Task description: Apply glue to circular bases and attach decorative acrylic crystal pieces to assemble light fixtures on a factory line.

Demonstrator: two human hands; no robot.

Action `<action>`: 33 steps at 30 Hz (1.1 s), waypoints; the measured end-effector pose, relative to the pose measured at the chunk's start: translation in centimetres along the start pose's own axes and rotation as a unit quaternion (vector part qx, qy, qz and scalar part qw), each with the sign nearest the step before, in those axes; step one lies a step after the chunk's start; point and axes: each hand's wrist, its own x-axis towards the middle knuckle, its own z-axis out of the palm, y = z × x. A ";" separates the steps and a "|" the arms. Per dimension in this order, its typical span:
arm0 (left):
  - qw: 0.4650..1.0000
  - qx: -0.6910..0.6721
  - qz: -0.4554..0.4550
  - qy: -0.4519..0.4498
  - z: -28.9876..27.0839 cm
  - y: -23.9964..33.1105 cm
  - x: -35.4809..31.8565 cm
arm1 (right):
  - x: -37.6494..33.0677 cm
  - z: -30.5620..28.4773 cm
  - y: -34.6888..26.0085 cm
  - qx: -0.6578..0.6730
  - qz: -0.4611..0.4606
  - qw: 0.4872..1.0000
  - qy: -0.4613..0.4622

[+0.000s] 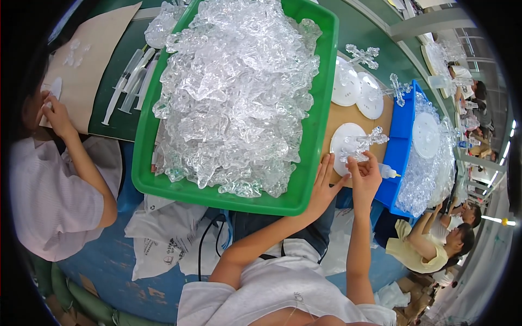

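A clear plastic cross-shaped ornament (371, 138) stands over a round white disc (343, 136) on a brown board (385, 124). My right hand (365, 173) is closed in a pinch at the ornament's lower end; the fingertips partly cover the contact. Beside it, my left hand (323, 187) lies with fingers stretched at the disc's near edge, next to the green tray's corner. Just right of my right hand lies a small white squeeze bottle (387, 171) with a yellowish tip. Farther back are two more white discs, one (345, 81) beside another (370, 96), with clear crosses at them.
A green tray (228, 203) heaped with clear plastic pieces (239, 103) fills the middle. At right stands a blue bin (399, 157) of clear parts. Several syringes (130, 81) lie left of the tray, near a co-worker's hand (58, 117). White bags (168, 233) lie below.
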 end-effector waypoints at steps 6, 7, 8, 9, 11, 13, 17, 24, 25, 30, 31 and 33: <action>1.000 0.019 0.003 -0.007 -0.2 0.0 -0.1 | -0.3 0.4 -0.6 -0.154 -0.077 0.985 0.015; 0.999 0.041 0.004 0.002 -0.3 0.0 0.0 | -0.2 0.4 -0.5 -0.162 -0.073 0.984 0.013; 0.999 0.042 0.007 0.002 -0.3 0.1 0.1 | -0.1 0.5 -0.5 -0.160 -0.074 0.984 0.015; 1.000 0.029 0.004 0.012 -0.4 0.2 0.3 | 0.0 0.6 -0.5 -0.184 -0.098 0.978 0.009; 1.000 0.018 0.008 0.024 -0.6 0.3 0.6 | 0.1 0.8 -0.4 -0.203 -0.124 0.971 0.008; 0.998 -0.047 -0.009 0.040 -1.1 0.2 1.3 | 0.3 0.8 -0.5 -0.182 -0.157 0.971 0.009; 0.999 -0.033 -0.011 -0.010 -2.0 0.5 2.1 | 0.7 0.2 -0.3 -0.238 -0.139 0.961 -0.017; 0.999 -0.052 0.005 0.006 -2.1 0.5 1.8 | 2.4 -8.0 -9.4 -0.176 -0.185 0.965 -0.067; 0.999 -0.045 0.010 -0.007 -2.3 0.2 1.5 | 4.6 -8.8 -12.1 -0.185 -0.217 0.958 -0.020; 0.999 -0.010 0.032 -0.029 -2.6 -0.1 1.2 | 26.6 -2.1 -18.0 -0.267 -0.353 0.892 0.092; 0.999 -0.018 0.033 -0.037 -2.5 0.1 1.5 | 31.3 -0.2 -17.0 -0.308 -0.354 0.877 0.103; 0.998 -0.020 0.031 -0.055 -2.3 -0.1 1.2 | 37.5 4.2 -15.4 -0.366 -0.265 0.892 0.021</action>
